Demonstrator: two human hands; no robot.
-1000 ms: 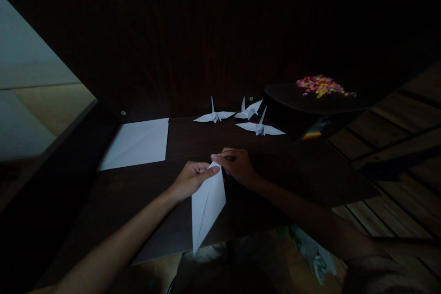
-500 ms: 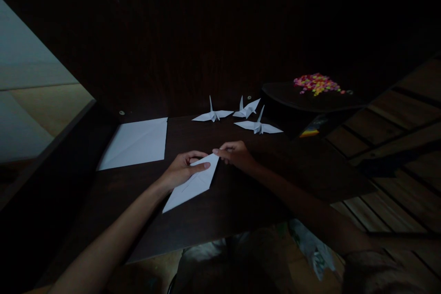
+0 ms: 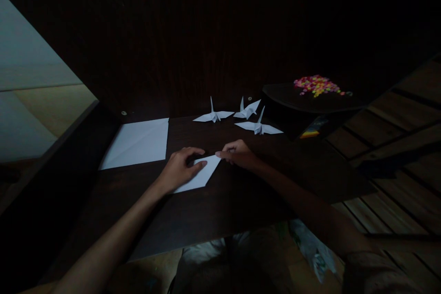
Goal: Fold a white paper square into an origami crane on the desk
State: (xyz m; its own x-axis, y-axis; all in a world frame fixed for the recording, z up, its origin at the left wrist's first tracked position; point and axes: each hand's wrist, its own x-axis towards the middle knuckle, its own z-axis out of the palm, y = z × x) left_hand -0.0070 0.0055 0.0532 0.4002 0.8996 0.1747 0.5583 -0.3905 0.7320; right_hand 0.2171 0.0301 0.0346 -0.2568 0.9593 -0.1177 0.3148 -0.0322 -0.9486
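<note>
A folded piece of white paper [image 3: 199, 178] lies on the dark tabletop, its far tip pointing to the right. My left hand [image 3: 179, 169] rests on its left part and hides that end. The thumb stretches over the paper while the fingers stay spread apart from it, near the upper edge. At the far tip, my right hand [image 3: 237, 153] pinches the paper between thumb and curled fingers. Behind my hands stand three white paper cranes: a left one [image 3: 214, 115], a back one [image 3: 247, 109] and a front right one [image 3: 259, 127].
White paper sheets [image 3: 138, 143] lie at the left, beside a raised dark side panel [image 3: 62, 147]. On a small dark shelf [image 3: 285, 96] at the right is a heap of tiny colourful pieces [image 3: 317, 85]. A plastic bag [image 3: 315, 248] lies below the table's front edge.
The folded paper has gone from tilted in my hands to flatter on the table. My left hand has loosened its hold and spread over it. The right hand still pinches the tip.
</note>
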